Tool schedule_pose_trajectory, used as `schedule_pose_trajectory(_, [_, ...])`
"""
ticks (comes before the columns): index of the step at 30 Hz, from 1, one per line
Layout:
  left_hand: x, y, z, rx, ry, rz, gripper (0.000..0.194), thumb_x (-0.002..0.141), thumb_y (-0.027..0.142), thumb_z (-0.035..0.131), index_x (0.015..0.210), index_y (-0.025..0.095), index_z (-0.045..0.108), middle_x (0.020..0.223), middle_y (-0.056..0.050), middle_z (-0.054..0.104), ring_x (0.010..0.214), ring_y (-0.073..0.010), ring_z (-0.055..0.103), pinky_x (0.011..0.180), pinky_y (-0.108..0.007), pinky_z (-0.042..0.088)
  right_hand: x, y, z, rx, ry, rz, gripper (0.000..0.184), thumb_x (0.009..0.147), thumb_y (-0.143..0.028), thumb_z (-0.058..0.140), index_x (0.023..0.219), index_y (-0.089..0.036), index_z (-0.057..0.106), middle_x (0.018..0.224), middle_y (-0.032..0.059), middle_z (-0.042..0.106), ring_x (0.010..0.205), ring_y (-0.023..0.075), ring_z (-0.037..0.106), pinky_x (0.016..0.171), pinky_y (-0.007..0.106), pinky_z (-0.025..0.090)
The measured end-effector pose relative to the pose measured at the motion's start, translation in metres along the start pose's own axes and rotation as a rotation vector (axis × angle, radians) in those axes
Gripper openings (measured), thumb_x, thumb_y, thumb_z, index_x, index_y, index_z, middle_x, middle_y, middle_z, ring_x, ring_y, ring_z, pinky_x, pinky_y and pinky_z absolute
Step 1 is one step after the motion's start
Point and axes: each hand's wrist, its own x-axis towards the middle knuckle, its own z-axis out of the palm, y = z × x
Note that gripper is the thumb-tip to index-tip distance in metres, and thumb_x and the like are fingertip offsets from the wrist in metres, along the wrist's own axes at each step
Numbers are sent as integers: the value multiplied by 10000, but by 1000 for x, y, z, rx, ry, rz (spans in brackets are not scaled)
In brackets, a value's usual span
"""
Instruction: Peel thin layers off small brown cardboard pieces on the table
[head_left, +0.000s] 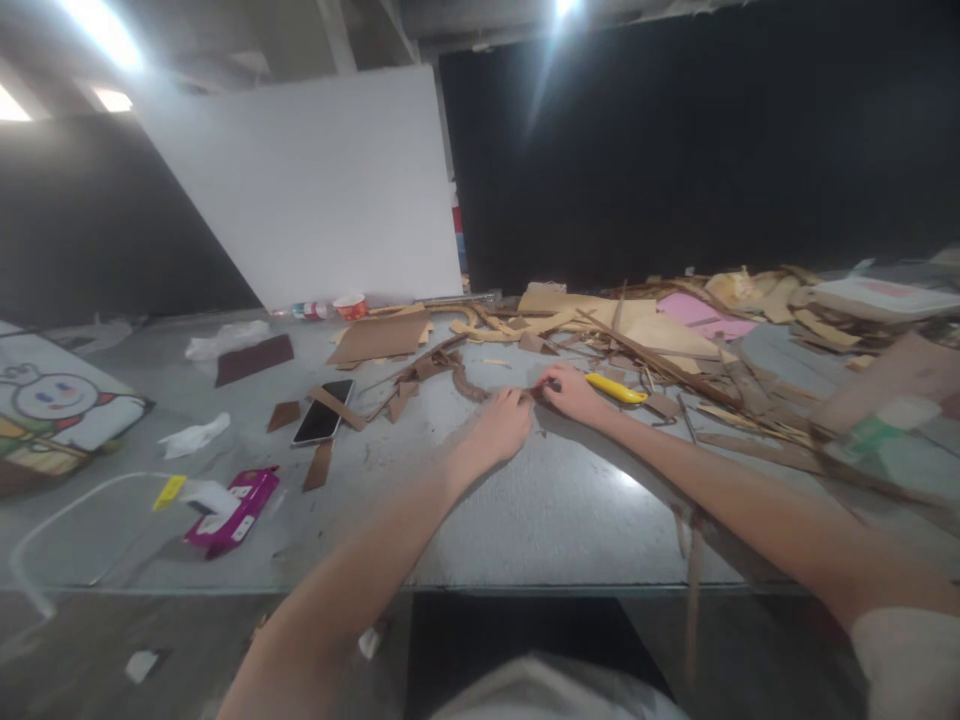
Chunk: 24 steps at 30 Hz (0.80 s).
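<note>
My left hand rests low over the grey table, its fingers closed on a brown strip that looks folded or braided. The strip runs out past my left fingertips toward the back left. Close beside it, my right hand pinches the brown material in the small gap between both hands. My fingers hide most of the held part. A yellow utility knife lies just right of my right hand, not touching it.
Brown and tan scraps crowd the table's back and right. On the left lie a phone under a brown strip, a purple tissue pack, a crumpled tissue and a white cable. A paper cup stands behind.
</note>
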Motion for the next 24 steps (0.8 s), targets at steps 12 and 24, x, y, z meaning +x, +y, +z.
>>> schedule_pose_trajectory(12, [1,-2,6,-68,36,-37,344,1073,170,443,1338,115,655,1292,-180,655,1254,-328,572,1131,-467,471,-2,-7,-4,-3,-8,-70,226,978,-262,624,983,-234,848,1076,93,787,1063,272,679,1020,426,497])
schedule_pose_trajectory(24, [3,-11,12,-195,67,-74,369,1069,184,457,1362,141,677,1328,-157,670,1335,-312,547,1171,-463,467,-8,-21,-8,-170,-71,-92,283,941,-183,607,990,-247,878,1079,93,750,1074,277,648,1026,459,404])
